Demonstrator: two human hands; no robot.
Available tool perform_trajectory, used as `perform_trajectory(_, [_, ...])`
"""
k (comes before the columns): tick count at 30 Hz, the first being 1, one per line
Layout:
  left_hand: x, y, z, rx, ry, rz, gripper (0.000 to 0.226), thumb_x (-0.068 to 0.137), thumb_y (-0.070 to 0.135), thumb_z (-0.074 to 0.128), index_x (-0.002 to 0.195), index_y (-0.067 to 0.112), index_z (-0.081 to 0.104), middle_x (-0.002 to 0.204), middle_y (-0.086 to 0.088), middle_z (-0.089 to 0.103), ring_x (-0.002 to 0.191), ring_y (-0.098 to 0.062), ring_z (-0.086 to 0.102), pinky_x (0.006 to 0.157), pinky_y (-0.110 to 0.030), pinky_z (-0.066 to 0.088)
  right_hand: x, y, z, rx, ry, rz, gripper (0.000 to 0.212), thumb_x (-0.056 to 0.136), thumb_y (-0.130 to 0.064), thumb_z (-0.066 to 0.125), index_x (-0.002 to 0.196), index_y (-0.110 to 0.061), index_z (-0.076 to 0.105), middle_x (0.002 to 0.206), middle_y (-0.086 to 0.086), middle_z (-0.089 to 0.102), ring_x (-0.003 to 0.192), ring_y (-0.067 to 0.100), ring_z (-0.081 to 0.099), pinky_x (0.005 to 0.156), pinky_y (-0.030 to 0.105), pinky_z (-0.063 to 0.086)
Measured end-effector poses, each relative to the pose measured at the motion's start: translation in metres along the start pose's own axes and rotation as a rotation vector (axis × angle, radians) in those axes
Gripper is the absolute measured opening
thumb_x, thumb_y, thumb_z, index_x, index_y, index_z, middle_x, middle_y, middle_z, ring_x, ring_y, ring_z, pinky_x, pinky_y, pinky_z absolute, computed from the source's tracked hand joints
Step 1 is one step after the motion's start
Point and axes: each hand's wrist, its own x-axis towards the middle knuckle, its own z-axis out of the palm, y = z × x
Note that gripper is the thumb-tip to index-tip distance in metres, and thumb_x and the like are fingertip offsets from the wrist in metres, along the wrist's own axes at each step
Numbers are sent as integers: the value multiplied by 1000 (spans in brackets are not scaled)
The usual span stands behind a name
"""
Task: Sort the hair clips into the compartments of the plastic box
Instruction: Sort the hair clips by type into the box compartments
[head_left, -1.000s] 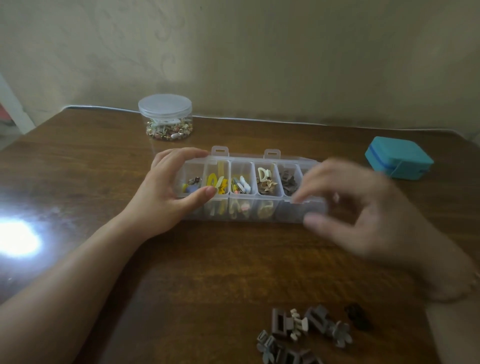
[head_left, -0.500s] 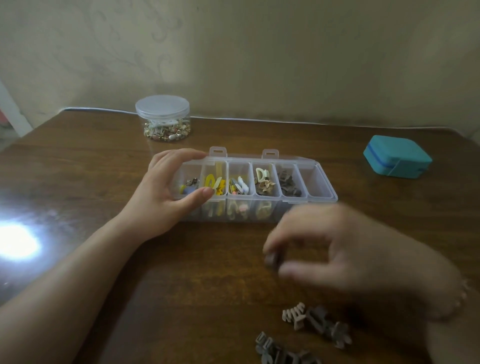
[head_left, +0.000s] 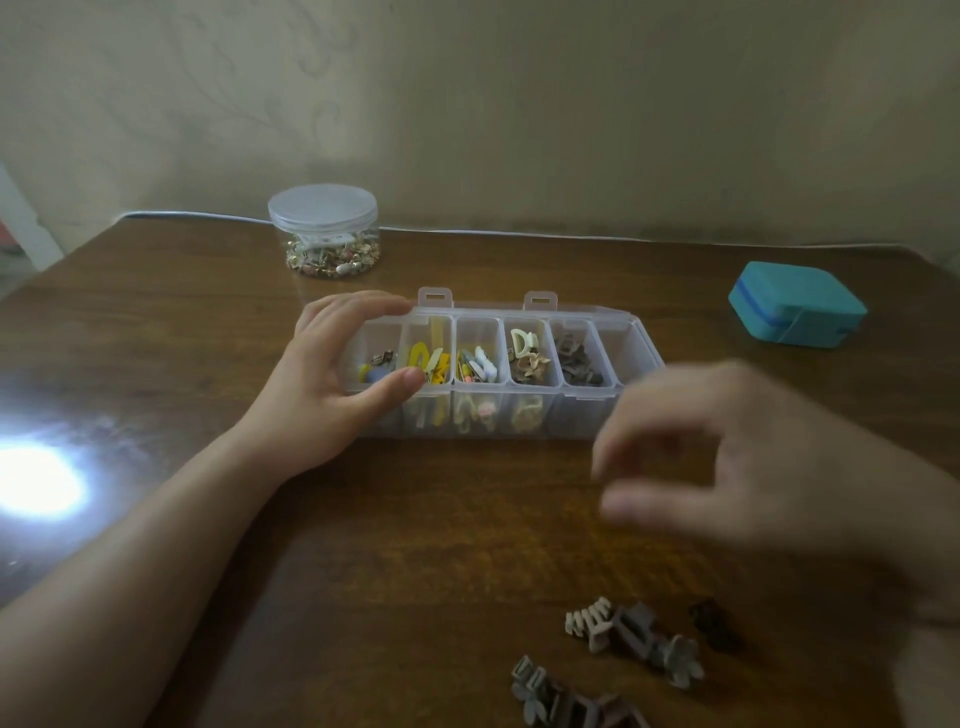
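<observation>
The clear plastic box (head_left: 587, 312) lies open mid-table. Its compartments hold, from left to right, small mixed clips, yellow clips (head_left: 428, 361), coloured clips, cream clips (head_left: 524, 356) and grey-brown clips (head_left: 574, 358). The rightmost one looks bare. My left hand (head_left: 332, 384) grips the box's left end, thumb on the front wall. My right hand (head_left: 737, 462) is blurred, hovering just in front of the box's right end with finger and thumb curled toward each other; anything between them is lost in the blur. Loose grey and beige clips (head_left: 634, 636) lie near the front edge, with a dark clip (head_left: 714, 626) beside them.
A lidded clear jar (head_left: 324, 234) of small clips stands at the back left. A teal case (head_left: 795, 304) sits at the back right. More grey clips (head_left: 550, 696) lie at the bottom edge. A bright glare (head_left: 36, 480) marks the table's left side.
My right hand dropped from the box to the loose pile, then rose back toward the box's right end. One grey clip is gone from the pile. My left hand stayed put.
</observation>
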Motion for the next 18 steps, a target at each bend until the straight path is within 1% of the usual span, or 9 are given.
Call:
perform_trajectory(2, [0,-1,0,6,-4,1,54,78,62,60,127,40,53,132,27,52,135,-2,36,105,-10,27,1,-14,10,-95,-342,-15,39,76,-68,58,110,-49,52,99,-25,57,96,-5,53,82,23,48])
perform_trajectory(3, [1,-1,1,9,-4,3,54,78,62,60,127,39,53,132,26,52,136,-3,37,106,-12,27,2,-18,16,-159,-419,-44,39,78,-66,59,112,-48,50,99,-25,55,96,-6,50,86,25,47])
perform_trajectory(7, [1,-1,1,10,-4,-3,55,78,62,60,127,38,54,133,23,53,136,-4,37,107,-16,28,8,-21,29,-212,-355,-142,29,85,-56,58,110,-43,52,95,-25,53,94,-7,44,91,29,44])
perform_trajectory(10, [0,-1,1,6,-8,-5,56,78,63,60,127,38,54,133,22,54,136,-5,37,106,-17,28,7,-13,18,-88,-177,-94,26,84,-55,57,109,-48,54,96,-29,55,95,-9,50,81,18,46])
perform_trajectory(12, [0,-2,1,7,-8,-6,56,78,63,59,128,38,54,133,23,53,136,-5,36,106,-16,28,6,-3,9,101,163,-31,22,80,-48,60,102,-45,60,89,-29,58,90,-8,56,71,10,47])
perform_trajectory(14, [0,-2,1,5,-12,-7,56,78,63,59,127,39,53,133,25,52,136,-4,36,106,-16,27,7,8,5,156,520,49,22,79,-41,63,100,-37,63,86,-23,62,82,0,59,64,8,46])
perform_trajectory(15, [0,-2,1,4,-15,-8,55,77,63,59,127,41,53,133,26,52,136,-3,36,105,-15,27,8,14,5,133,608,104,23,79,-40,64,101,-35,64,86,-20,63,80,3,60,61,11,47])
perform_trajectory(16, [0,-2,1,3,-18,-8,54,77,63,59,126,43,52,133,27,51,136,-2,35,105,-15,27,10,18,6,92,632,156,25,79,-40,63,103,-33,65,87,-17,64,79,5,60,57,13,45])
perform_trajectory(18, [0,-2,1,1,-22,-10,51,77,64,59,125,46,51,134,26,51,136,-2,35,105,-16,27,12,23,9,2,622,208,30,80,-42,61,106,-29,67,91,-14,66,83,6,60,61,16,40])
